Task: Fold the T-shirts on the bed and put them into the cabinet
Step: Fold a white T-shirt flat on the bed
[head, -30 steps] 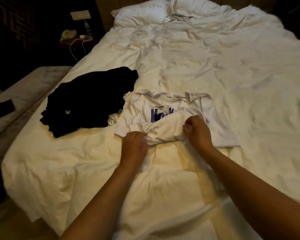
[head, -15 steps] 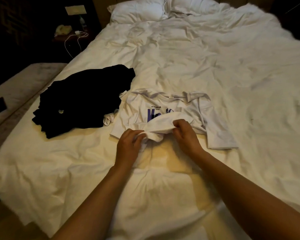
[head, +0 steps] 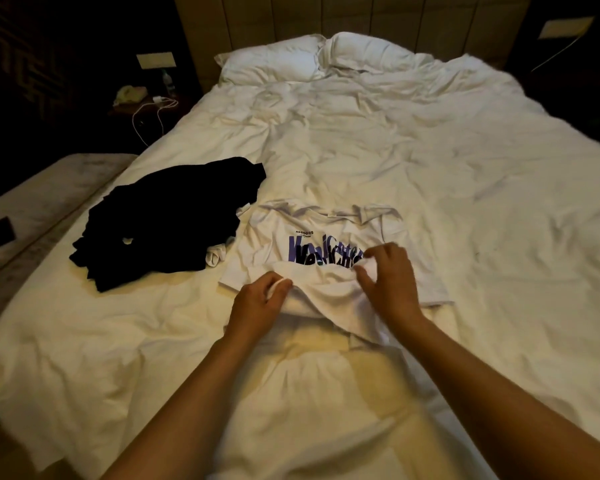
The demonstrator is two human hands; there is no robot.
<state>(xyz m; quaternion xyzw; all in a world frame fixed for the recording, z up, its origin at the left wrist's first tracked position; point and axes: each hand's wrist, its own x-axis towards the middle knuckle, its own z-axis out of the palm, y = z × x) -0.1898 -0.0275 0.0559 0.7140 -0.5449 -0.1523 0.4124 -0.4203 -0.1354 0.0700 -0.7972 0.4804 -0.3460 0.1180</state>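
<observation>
A white T-shirt [head: 329, 233] with purple and black lettering lies front-up on the white bed [head: 430, 161], its lower part bunched toward me. My left hand [head: 257, 303] pinches the bunched hem at the shirt's left side. My right hand [head: 388, 282] pinches the fabric edge just below the lettering, on the right. A crumpled black T-shirt [head: 167, 220] lies to the left of the white one, with a small white cloth piece [head: 215, 256] between them.
Two white pillows [head: 312, 57] lie at the headboard. A dark nightstand [head: 142, 102] at the far left carries a white cable, a bottle and a yellowish object. A pale bench [head: 45, 199] runs along the bed's left side with a dark flat item on it.
Both hands have drawn the bunched hem toward me and apart, so more of the lettering shows. The camera view has lifted, bringing the headboard into sight.
</observation>
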